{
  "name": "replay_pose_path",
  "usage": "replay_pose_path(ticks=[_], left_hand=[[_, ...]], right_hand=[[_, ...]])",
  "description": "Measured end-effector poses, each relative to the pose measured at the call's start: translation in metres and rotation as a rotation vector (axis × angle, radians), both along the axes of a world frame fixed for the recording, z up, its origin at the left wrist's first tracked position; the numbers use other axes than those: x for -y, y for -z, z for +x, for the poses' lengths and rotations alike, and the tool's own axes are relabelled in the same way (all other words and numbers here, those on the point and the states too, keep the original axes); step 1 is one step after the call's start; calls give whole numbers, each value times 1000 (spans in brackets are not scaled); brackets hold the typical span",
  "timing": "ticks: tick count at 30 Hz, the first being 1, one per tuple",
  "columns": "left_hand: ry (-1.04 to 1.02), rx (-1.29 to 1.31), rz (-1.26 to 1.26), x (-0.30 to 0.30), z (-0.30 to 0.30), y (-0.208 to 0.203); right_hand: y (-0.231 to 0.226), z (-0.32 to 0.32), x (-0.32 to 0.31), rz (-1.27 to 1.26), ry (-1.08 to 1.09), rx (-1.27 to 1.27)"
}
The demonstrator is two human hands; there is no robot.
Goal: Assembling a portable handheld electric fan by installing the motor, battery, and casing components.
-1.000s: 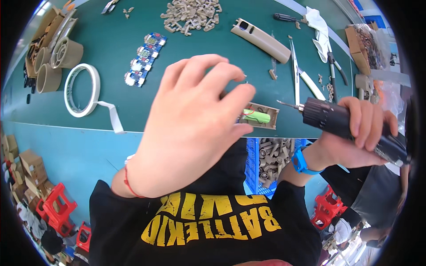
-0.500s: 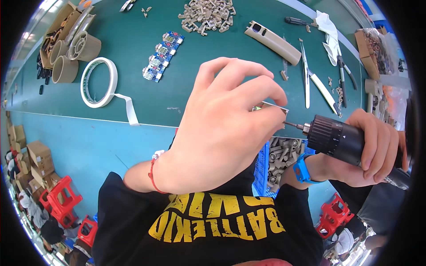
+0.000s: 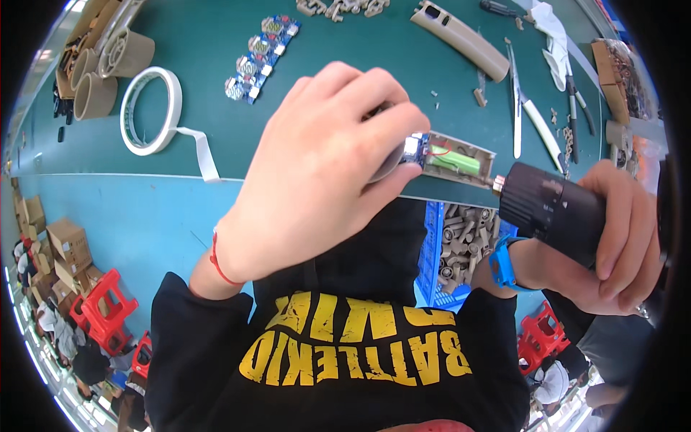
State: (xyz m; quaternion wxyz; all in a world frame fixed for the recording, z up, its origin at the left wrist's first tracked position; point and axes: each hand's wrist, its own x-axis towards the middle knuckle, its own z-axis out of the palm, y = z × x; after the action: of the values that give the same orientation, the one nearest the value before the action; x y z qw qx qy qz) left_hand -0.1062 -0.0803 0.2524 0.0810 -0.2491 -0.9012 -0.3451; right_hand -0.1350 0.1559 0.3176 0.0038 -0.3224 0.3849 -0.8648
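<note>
My left hand (image 3: 324, 155) is closed around one end of a small beige casing (image 3: 479, 149), just over the table's front edge. Inside the casing lies a green cylindrical battery (image 3: 455, 160) with a red wire. A blue circuit board (image 3: 413, 148) shows beside my fingertips; the gripped end is mostly hidden. In my right hand (image 3: 622, 230) is a black electric screwdriver (image 3: 547, 205), pointing left. Its tip is at the casing's right end; whether it touches a screw I cannot tell.
Several blue circuit boards (image 3: 260, 54) lie beyond my left hand, with a tape roll (image 3: 173, 108) to the left. A beige shell (image 3: 468, 45), tweezers (image 3: 516, 108) and pliers (image 3: 576, 108) lie at the right. Below the edge stands a blue crate (image 3: 430, 255) of beige parts.
My left hand has shifted left, and the casing's inside with the green battery now shows. The screwdriver stays in my right hand. Table items sit higher in the view.
</note>
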Motion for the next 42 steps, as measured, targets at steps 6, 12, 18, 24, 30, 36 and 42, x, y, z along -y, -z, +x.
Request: replay_pose_path(ticks=[6, 12, 18, 24, 30, 36, 42], left_hand=[[0, -9, 91, 4, -1, 8], [-38, -1, 109, 3, 2, 10], [-38, 21, 127, 2, 2, 10], [-41, 4, 145, 2, 3, 12], [-50, -27, 174, 1, 4, 19], [-69, -89, 213, 0, 5, 24], [-49, -69, 213, 1, 5, 20]], right_hand=[[11, -15, -30, 97, -84, 7], [9, -36, -28, 207, -158, -37], [17, -35, 18, 289, -225, -110], [12, -32, 45, 367, -315, -191], [5, -31, 49, 502, -313, -198], [4, -46, 58, 566, -419, -260], [13, -38, 58, 378, -359, -156]])
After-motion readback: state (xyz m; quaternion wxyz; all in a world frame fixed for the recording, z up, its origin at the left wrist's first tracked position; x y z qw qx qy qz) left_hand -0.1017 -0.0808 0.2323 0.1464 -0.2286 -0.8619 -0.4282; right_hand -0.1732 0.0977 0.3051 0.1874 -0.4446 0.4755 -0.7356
